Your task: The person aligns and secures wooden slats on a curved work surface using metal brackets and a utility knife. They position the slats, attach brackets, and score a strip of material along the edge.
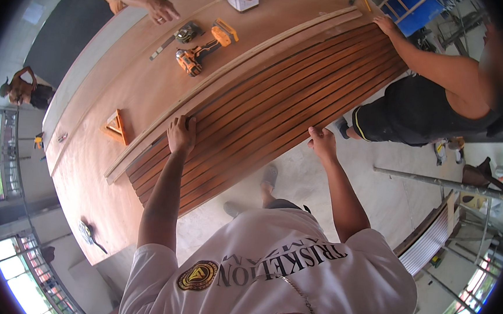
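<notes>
A long reddish-brown slatted wooden panel [267, 100] with dark grooves lies slantwise on the plywood-topped table [83, 139], its near side reaching past the table edge. My left hand [181, 134] grips its far edge near the left end, fingers bent over the slats beside a pale wooden strip [235, 62]. At the near edge, my right hand [322, 143] is closed around the panel's side, the thumb on top; its underside fingers are hidden. A co-worker's hand [383, 24] rests on the panel's far right end.
Beyond the strip lie an orange cordless drill [189, 61], a tape measure [187, 32], an orange triangular square [116, 127] and an open white box [242, 0]. Another person's hand [161, 9] hovers over the table's far side. A metal pipe [436, 181] stretches across at right.
</notes>
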Motion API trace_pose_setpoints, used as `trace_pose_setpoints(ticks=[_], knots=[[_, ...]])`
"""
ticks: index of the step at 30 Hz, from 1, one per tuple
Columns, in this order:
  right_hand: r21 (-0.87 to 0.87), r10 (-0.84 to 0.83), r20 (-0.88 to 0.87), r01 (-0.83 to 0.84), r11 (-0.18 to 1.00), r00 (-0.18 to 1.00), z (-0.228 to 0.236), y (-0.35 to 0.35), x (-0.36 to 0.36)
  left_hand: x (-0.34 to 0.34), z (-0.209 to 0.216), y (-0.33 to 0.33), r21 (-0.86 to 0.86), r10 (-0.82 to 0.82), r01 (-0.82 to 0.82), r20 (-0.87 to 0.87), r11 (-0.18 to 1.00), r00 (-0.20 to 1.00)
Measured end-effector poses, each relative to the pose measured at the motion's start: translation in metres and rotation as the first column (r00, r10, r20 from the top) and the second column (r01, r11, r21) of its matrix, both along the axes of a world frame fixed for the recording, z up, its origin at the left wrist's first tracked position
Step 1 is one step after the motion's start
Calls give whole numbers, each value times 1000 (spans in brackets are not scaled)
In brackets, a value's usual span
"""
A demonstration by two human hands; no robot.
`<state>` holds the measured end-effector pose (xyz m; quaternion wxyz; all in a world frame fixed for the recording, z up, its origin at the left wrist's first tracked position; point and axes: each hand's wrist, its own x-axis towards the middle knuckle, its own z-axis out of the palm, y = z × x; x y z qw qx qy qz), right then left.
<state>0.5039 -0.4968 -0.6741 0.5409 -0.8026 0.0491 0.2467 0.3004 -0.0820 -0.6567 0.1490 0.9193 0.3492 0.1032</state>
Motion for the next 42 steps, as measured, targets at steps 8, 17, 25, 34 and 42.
trace_pose_setpoints(ticks=[8,17,25,34,42], knots=[[-14,61,25,-61,998,998,-7,-2,4,0,4,-2,9,32,-31,-36,999,999],[-10,36,-46,-36,999,998,-8,-3,6,0,1,0,-4,5,-5,-45,1000,999],[3,159,-32,-159,987,987,2,-15,2,0,-4,4,9,-12,13,-58,1000,998],[-671,766,26,-557,490,642,55,-44,34,-1,-3,2,7,9,-8,-86,1000,996],[-704,745,23,-518,485,666,55,-28,26,1,2,-1,5,35,-35,-88,999,995]])
